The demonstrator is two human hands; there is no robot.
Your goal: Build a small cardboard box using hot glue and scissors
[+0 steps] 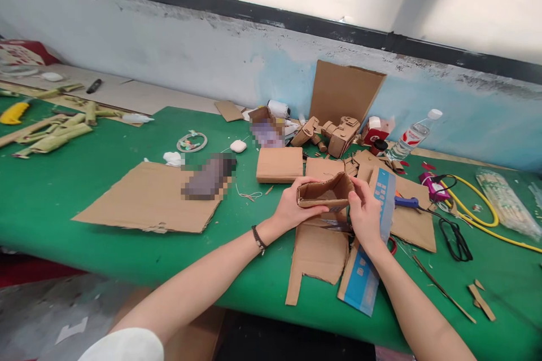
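Between my hands is a small open-topped cardboard box [324, 202], raised over the green table and tilted so its inside shows. My left hand [292, 208] grips its left end, the thumb along the front wall. Around the right end close the fingers and thumb of my right hand [365, 211]. Below it lie a notched cardboard piece [322, 254] and a blue-printed cardboard strip [359, 282]. Scissors are partly hidden there, one red handle [393, 246] showing by my right wrist. A closed flat cardboard box [279, 164] sits just beyond my left hand.
A large cardboard sheet [148, 197] lies left. Cardboard models [341, 135], a water bottle [410, 135] and an upright cardboard panel [345, 90] stand by the wall. A blue-handled tool [406, 202], yellow cable [486, 197] and a bag of sticks [508, 203] are right.
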